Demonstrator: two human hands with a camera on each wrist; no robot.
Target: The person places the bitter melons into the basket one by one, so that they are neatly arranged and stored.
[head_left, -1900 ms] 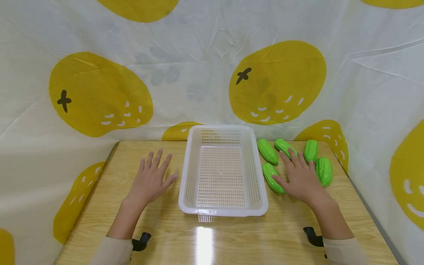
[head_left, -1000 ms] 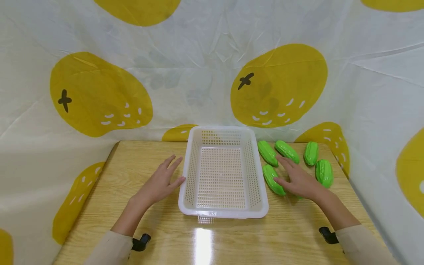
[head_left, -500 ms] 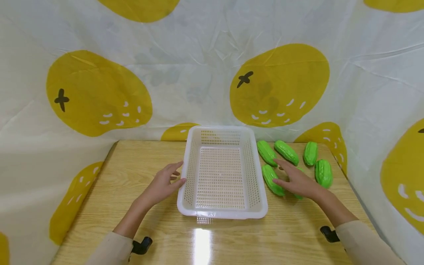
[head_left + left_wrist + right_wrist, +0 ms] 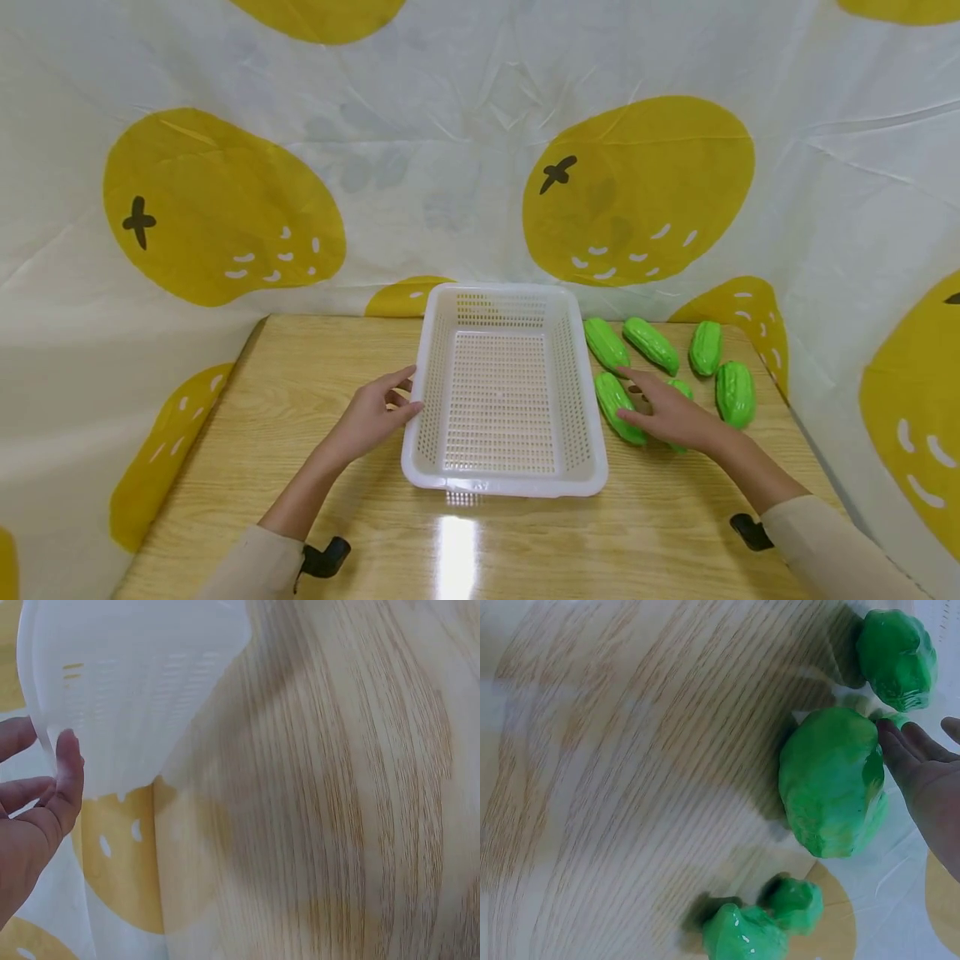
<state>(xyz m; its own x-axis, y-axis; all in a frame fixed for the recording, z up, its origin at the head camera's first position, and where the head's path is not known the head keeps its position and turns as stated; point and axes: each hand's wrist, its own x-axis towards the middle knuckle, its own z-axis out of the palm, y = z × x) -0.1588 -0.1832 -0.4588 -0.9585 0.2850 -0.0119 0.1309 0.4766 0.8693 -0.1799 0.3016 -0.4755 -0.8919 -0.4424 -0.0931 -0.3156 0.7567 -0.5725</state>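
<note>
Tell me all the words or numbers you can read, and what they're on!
No words or numbers can be read.
Basket: a tiny raised mark on its front rim, too small to read.
Cloth: only yellow fruit pictures with dark crosses and white dashes.
Green toys: no writing.

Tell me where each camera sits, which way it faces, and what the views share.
Head: looks forward and down at the white basket, green gourds, both hands and sleeves.
Left wrist: looks past the left hand at the basket's outer wall and wooden table.
Right wrist: looks past the right hand at gourds on the table.
Shared: head and left wrist show the basket; head and right wrist the gourds.
</note>
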